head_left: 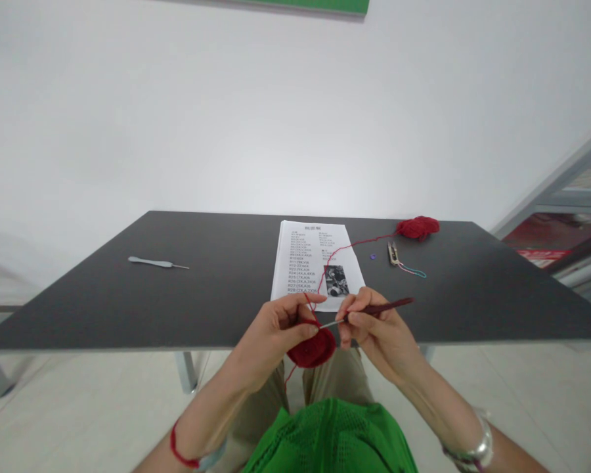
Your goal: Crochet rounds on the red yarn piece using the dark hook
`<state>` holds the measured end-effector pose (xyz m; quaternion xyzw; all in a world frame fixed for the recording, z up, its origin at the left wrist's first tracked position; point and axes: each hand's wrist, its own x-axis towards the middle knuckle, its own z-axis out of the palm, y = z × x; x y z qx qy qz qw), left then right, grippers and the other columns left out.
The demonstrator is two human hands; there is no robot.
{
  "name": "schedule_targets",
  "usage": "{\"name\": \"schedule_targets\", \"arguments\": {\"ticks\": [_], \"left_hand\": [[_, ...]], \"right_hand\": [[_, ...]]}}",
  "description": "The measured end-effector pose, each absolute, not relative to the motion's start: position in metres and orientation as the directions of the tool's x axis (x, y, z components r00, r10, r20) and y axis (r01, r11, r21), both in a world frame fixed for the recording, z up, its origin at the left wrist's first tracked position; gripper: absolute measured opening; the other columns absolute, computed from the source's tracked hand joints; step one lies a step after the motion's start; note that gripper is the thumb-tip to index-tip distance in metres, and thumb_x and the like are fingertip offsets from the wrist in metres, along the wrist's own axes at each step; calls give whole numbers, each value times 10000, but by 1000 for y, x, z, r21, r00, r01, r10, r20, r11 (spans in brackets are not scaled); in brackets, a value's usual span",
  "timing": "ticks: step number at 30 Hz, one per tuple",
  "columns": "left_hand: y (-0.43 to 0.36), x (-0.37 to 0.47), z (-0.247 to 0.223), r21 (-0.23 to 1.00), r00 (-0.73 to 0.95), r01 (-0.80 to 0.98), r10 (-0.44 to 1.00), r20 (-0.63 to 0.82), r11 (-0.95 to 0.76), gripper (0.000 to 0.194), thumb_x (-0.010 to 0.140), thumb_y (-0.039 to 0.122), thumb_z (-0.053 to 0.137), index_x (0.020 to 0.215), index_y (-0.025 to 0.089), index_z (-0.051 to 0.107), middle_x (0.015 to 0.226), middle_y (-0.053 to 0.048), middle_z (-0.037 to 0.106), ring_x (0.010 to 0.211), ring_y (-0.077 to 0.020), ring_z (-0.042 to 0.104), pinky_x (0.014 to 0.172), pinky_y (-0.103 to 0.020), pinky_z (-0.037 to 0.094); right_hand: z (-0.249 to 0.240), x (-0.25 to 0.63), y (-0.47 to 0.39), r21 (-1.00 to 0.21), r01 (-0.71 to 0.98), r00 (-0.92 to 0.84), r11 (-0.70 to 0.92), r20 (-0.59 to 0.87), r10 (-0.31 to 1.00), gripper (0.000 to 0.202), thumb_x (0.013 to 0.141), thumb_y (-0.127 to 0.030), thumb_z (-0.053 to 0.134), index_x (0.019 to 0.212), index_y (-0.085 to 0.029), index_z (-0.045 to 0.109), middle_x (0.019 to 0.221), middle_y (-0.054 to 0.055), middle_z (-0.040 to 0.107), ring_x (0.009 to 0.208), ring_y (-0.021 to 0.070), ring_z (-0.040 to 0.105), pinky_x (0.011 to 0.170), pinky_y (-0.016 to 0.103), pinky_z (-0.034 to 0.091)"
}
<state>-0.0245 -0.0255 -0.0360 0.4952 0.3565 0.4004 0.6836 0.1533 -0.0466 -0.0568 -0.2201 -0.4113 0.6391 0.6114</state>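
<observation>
At the frame's lower center, our left hand [276, 322] pinches the upper edge of 1 red crochet piece [311, 351]; our right hand [377, 325] grips 1 hook [388, 306] (tip at that edge). Our 2 forearms [226, 384] angle inward.

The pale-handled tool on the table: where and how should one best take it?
Best by its thick pale handle, probably from above with the left hand, once free: it lies flat on that hand's side, its thin metal tip pointing right.
</observation>
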Motion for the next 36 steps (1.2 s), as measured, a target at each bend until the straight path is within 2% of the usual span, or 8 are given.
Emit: {"name": "schedule_targets", "arguments": {"ticks": [4,6,11,17,23,30,34,36], "left_hand": [[-33,-15,-40,962,316,-228,946,-74,151,338,661,142,728,997,155,695,645,48,594,590,-82,520,569,-206,379],[-34,-15,-40,958,308,-237,948,-86,164,350,659,147,736,1005,155,688,655,45,610,594,-83,527,574,-206,384],[-35,-17,-39,961,307,-234,949,-73,149,311,674,140,728,982,160,689,679,36,638,618,-82,544,587,-203,389],[-38,-17,-39,966,264,-224,962,-67,129,296,672,120,703,965,159,694,657,48,626,588,-71,536,557,-186,378],[-41,-12,-37,962,202,-234,975,-91,139,300,638,131,712,937,142,692,607,54,621,554,-72,533,534,-186,382],[-42,-9,-38,975,153,-195,985,-76,106,298,635,153,701,933,143,687,598,55,623,566,-89,553,568,-204,430],[-42,-8,-40,998,71,-68,997,5,0,274,654,146,671,927,148,692,611,48,638,599,-108,574,626,-233,464],[-44,-6,-41,1000,62,-25,998,11,-9,298,670,161,669,967,146,687,633,36,657,612,-120,589,637,-248,473]], "right_hand": [[-70,142,-56,-789,-493,97,368,370,924,99,800,-123,718,791,-217,689,840,-11,706,630,111,704,602,241,605],[-72,143,-56,-788,-434,112,436,433,894,110,801,-116,717,804,-225,696,841,-8,705,634,119,710,622,254,599],[-66,156,-49,-827,-406,-3,389,427,904,70,786,-189,747,775,-212,682,782,1,704,591,141,707,581,282,594],[-59,160,-56,-829,-213,-20,517,533,846,82,807,-128,700,788,-206,682,790,21,698,611,153,712,569,285,602],[-62,154,-67,-687,68,7,723,725,689,244,789,8,628,859,-221,673,817,34,702,687,156,700,596,264,575],[-58,148,-70,-654,219,9,724,743,669,193,807,-13,600,812,-204,632,771,31,689,669,144,686,588,238,566],[-57,140,-76,-582,370,5,725,781,624,171,833,-31,580,824,-198,615,756,28,677,667,128,674,571,202,559],[-65,138,-76,-498,454,-40,739,817,575,182,846,-28,566,894,-197,615,819,47,683,713,138,679,589,212,573]]}}
